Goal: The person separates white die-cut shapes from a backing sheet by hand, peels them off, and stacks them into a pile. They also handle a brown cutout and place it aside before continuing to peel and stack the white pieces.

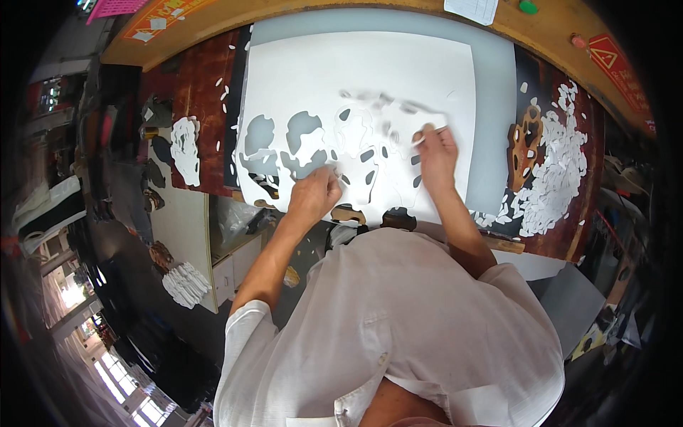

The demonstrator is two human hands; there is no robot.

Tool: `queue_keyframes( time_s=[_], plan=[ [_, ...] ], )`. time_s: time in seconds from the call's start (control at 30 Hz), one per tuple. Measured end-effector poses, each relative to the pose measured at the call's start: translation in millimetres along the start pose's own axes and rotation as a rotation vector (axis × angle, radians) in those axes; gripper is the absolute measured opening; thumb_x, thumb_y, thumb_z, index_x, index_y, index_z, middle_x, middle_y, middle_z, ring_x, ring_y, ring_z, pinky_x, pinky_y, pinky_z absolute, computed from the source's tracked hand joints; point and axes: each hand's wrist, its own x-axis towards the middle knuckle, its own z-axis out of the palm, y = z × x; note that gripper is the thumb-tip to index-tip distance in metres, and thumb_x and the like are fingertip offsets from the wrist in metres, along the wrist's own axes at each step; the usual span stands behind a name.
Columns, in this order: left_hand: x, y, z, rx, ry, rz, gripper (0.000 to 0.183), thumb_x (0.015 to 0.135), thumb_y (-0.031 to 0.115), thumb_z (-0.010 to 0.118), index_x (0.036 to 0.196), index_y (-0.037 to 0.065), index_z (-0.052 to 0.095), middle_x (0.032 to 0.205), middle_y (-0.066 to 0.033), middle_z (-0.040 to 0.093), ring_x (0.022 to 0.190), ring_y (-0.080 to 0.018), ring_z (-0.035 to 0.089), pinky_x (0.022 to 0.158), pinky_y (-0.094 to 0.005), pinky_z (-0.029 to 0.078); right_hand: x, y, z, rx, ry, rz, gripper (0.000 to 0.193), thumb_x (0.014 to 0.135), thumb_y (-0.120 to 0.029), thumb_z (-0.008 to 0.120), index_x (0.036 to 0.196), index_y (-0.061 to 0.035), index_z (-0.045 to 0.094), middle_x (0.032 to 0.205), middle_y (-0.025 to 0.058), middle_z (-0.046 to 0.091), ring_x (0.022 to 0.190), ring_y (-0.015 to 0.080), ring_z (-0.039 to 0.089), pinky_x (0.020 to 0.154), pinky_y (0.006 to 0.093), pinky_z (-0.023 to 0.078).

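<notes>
A large white sheet (356, 57) lies on a pale grey board (494, 107). Shoe-part-like shapes are cut into it, and several openings at its left show the grey beneath. My right hand (439, 153) is closed, pinching a thin white cut piece (430, 119) raised over the sheet and smeared by motion. My left hand (313, 193) rests low over the sheet, next to the cut shapes, its fingers pressed together. What lies between those fingertips is hidden.
Right of the board, a brown perforated cutting die (526, 139) lies beside a heap of small white scraps (558, 171). A stack of white cut pieces (186, 153) sits at the left, another (186, 285) lower down. A yellow-orange machine beam (398, 8) spans the far side.
</notes>
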Motion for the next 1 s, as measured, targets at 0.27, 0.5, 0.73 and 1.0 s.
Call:
queue_keyframes(
  time_s=[0.27,0.5,0.73,1.0],
  plan=[
    [0,-29,20,-0.342,-0.026,0.034,0.013,0.093,0.012,0.064,0.091,0.000,0.059,0.077,-0.0170,0.063,0.069,-0.0295,0.063,0.067,-0.0407,0.051,-30,19,15,-1.070,-0.969,-0.965,0.045,0.072,-0.006,0.068,0.118,-0.0048,0.070,0.112,0.0142,0.065,0.105,0.0370,0.060,0.092,0.0515,0.046],
    [20,-34,11,-0.289,-0.075,0.051,0.017,0.089,0.017,0.065,0.087,0.000,0.062,0.084,-0.0241,0.069,0.081,-0.0419,0.069,0.073,-0.0501,0.054,-36,42,10,-1.319,-0.876,-1.274,0.034,0.083,-0.013,0.068,0.114,-0.0224,0.078,0.114,0.0007,0.066,0.109,0.0224,0.058,0.088,0.0413,0.044],
    [48,-38,20,0.054,0.126,0.109,0.018,0.088,0.018,0.066,0.090,0.000,0.064,0.084,-0.0236,0.071,0.078,-0.0429,0.071,0.072,-0.0536,0.057,-37,60,7,-1.240,-0.768,-1.093,0.024,0.089,-0.016,0.067,0.109,-0.0207,0.077,0.109,-0.0025,0.067,0.104,0.0218,0.058,0.088,0.0407,0.042],
    [48,-67,7,0.193,0.061,0.138,0.022,0.090,0.022,0.065,0.092,0.001,0.065,0.089,-0.0246,0.072,0.078,-0.0434,0.072,0.070,-0.0537,0.057,-40,73,3,-1.196,-0.722,-1.144,0.028,0.083,-0.013,0.070,0.110,-0.0177,0.077,0.105,0.0005,0.068,0.105,0.0253,0.059,0.090,0.0414,0.043]
  ],
)
